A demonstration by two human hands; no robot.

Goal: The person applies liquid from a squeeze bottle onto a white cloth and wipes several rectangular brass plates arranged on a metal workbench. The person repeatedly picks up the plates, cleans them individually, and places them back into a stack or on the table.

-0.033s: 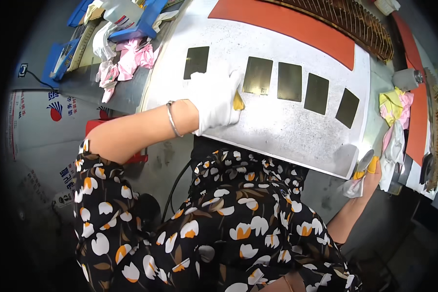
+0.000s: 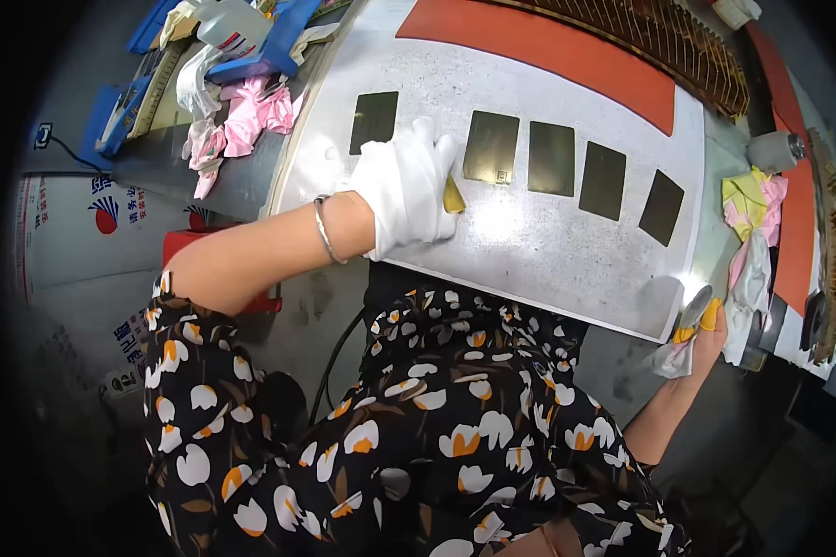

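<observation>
My left hand (image 2: 404,190), in a white glove, rests with bent fingers on the pale, speckled sheet (image 2: 567,269). A small yellow patch (image 2: 453,195) shows at its fingers; whether this is a fingertip cover or a held piece, I cannot tell. Beside the hand lies a dark rectangular plate (image 2: 375,121), and to its right runs a row of several similar plates (image 2: 490,148). Past the sheet's lower right corner, my right hand (image 2: 692,345) has yellow-covered fingertips and white fabric about it. Its fingers are closed on a grey oval piece (image 2: 697,306).
An orange-red strip (image 2: 548,56) and a slotted brown rack (image 2: 641,46) lie along the far side. Pink cloths (image 2: 246,116) and blue bins (image 2: 269,46) are at left. Yellow and pink cloths (image 2: 754,204) and a grey bottle (image 2: 777,151) sit at right.
</observation>
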